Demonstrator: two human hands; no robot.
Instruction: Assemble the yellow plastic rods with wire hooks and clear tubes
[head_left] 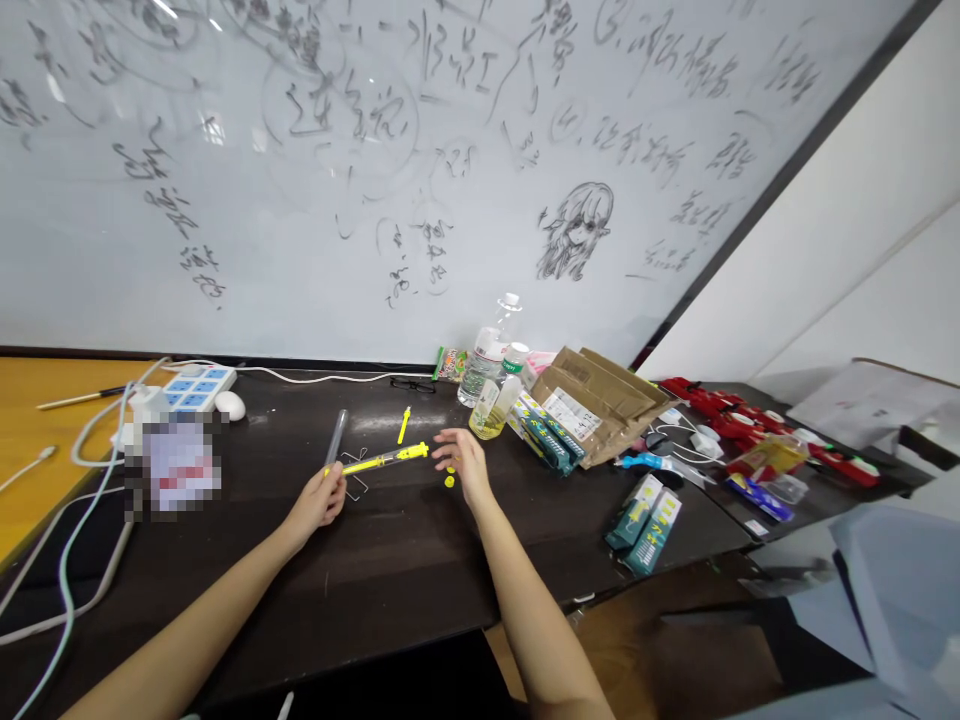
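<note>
My left hand (319, 505) is closed on the left end of a long clear tube with yellow parts (386, 459). My right hand (463, 465) is just beyond the tube's yellow right end, its fingers apart and bent. Below those fingers a small round yellow piece (450, 481) lies on the dark table. Behind the held tube lies a short yellow stick (404, 425). A separate clear tube (337, 437) extends away from the table area by my left hand. Bent thin wire pieces (358, 487) lie beneath the held tube.
Two bottles (491, 400) stand at the whiteboard's foot, beside green boxes (547, 435) and an open cardboard box (596, 405). More green boxes (643, 525) lie near the right front edge. A power strip (199, 388) with cables is at the left on the dark table (405, 560).
</note>
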